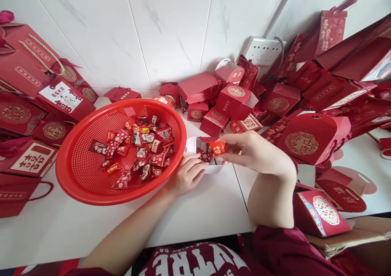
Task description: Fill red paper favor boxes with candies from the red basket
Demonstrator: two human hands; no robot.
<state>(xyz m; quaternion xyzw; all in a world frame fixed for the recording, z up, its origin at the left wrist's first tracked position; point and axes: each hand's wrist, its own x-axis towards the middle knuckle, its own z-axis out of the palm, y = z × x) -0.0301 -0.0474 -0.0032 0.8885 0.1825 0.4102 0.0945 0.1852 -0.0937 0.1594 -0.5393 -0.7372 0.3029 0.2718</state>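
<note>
A small open box (214,169) with white inner walls stands on the white table, just right of a red plastic basket (82,186). Dotted red wrapped candy (208,155) lies inside the box. My left hand (188,173) rests at the box's left front side, fingers curled over its edge. Above the box's right side, my right hand (241,150) pinches an orange-red wrapped candy (216,147) between thumb and fingers. Many wrapped candies (148,138) in red, white and brown lie in the basket.
Red gift boxes (233,100) are piled along the tiled wall and on the right. More red boxes and bags (30,60) stand at the left. A white power strip (264,51) leans on the wall. Cardboard (360,232) sits at the lower right.
</note>
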